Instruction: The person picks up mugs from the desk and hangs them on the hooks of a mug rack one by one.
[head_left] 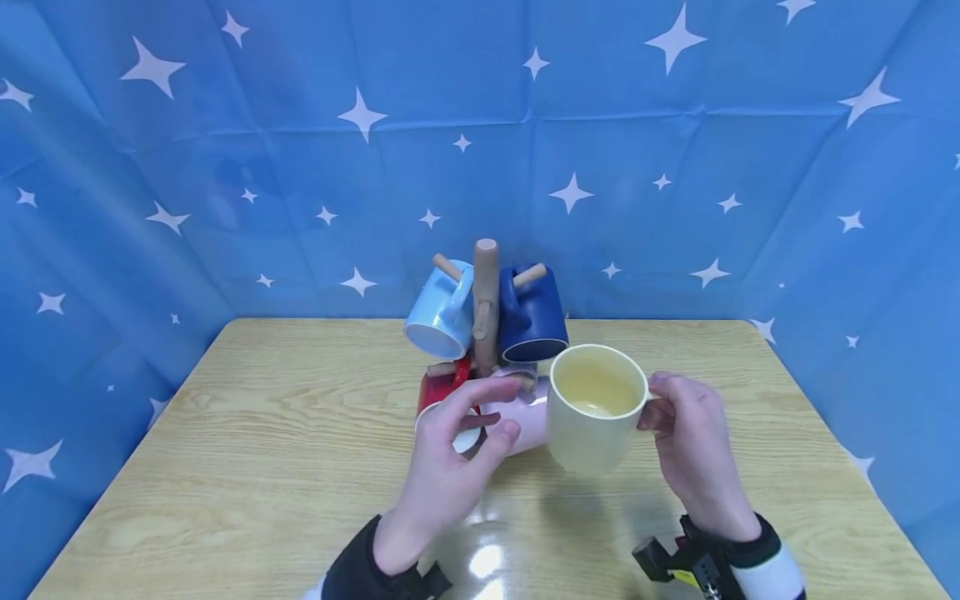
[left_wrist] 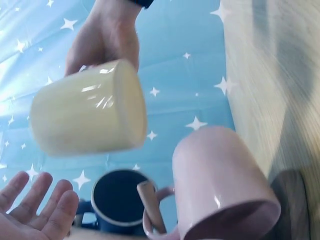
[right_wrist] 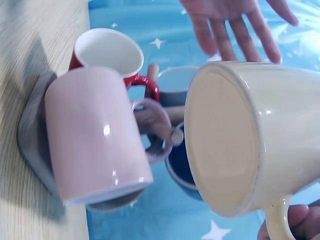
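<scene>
My right hand [head_left: 693,442] grips the handle of a pale yellow mug [head_left: 592,442], held upright above the table with its mouth up. To the left, my left hand [head_left: 457,458] hovers in front of the mug tree [head_left: 486,308] with fingers spread, touching nothing. On that wooden tree hang a light blue mug [head_left: 435,312], a dark blue mug [head_left: 534,321], a red mug [head_left: 437,390] and a pink mug [right_wrist: 95,135]. In the head view the left hand partly covers the red and pink mugs. The yellow mug is apart from the tree in the right wrist view.
The wood-grain table [head_left: 262,467] spreads out around the tree. A blue cloth with white stars [head_left: 300,167] hangs behind and along both sides. The tree's dark base [right_wrist: 37,135] rests on the tabletop, under the pink mug.
</scene>
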